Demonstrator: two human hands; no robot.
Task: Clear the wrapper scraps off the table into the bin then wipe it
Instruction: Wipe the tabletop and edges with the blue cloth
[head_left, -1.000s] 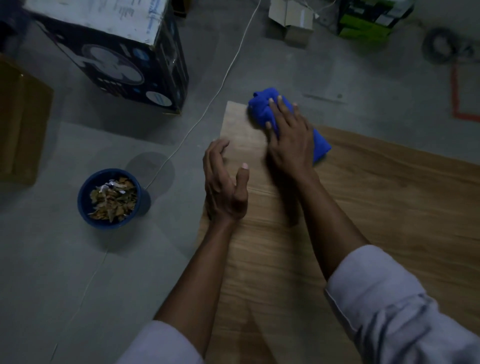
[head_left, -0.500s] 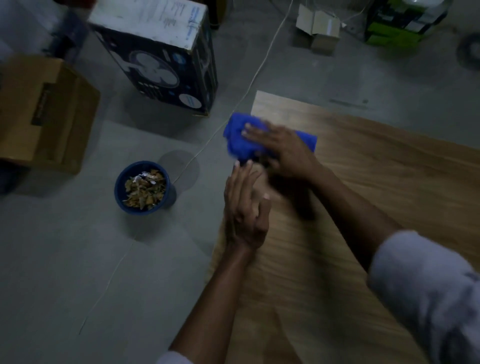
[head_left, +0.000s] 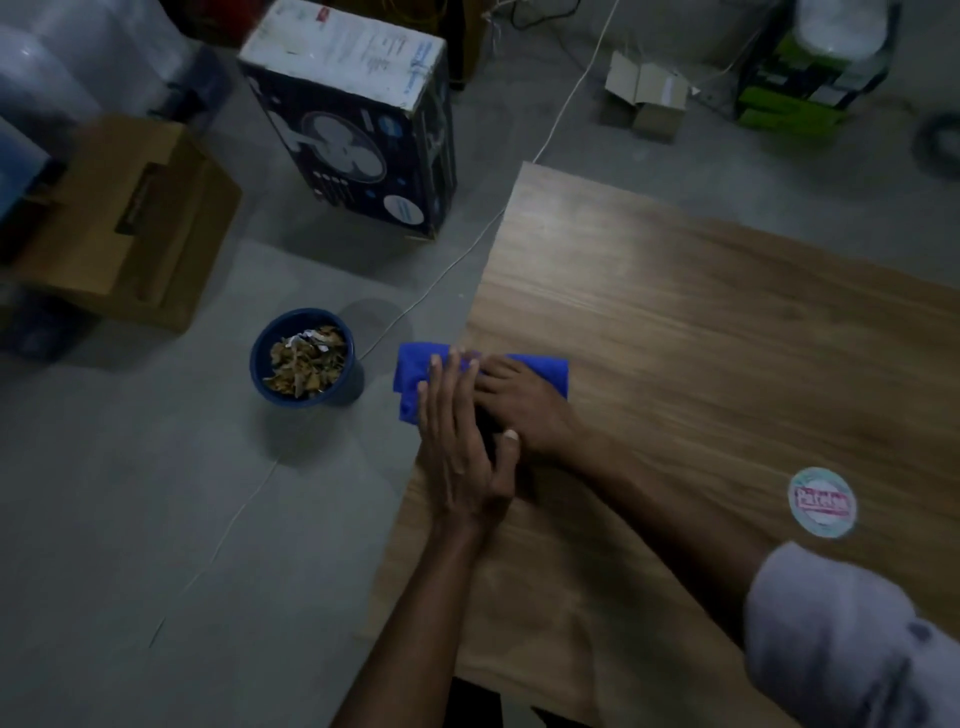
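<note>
Already the bin (head_left: 344, 395), on the floor at nine o'clock from the cloth, holds the wrapper scraps (head_left: 304, 364), so clearing looks done. The blue cloth (head_left: 413, 374) overhangs the worktop's (head_left: 701, 338) left edge. The left hand (head_left: 457, 431) stands straight-fingered at that edge, holding nothing, likely a guard for crumbs; whether it touches the cloth is unclear in this dim light. The right hand (head_left: 524, 405) lies flat, pressing the cloth to wipe. At four o'clock sits a round sticker (head_left: 822, 501).

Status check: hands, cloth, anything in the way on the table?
Right hand flat on blue cloth at wooden table's left edge. Left hand open alongside. Scraps in round blue bin. Round sticker on tabletop, apart from cloth.
</note>
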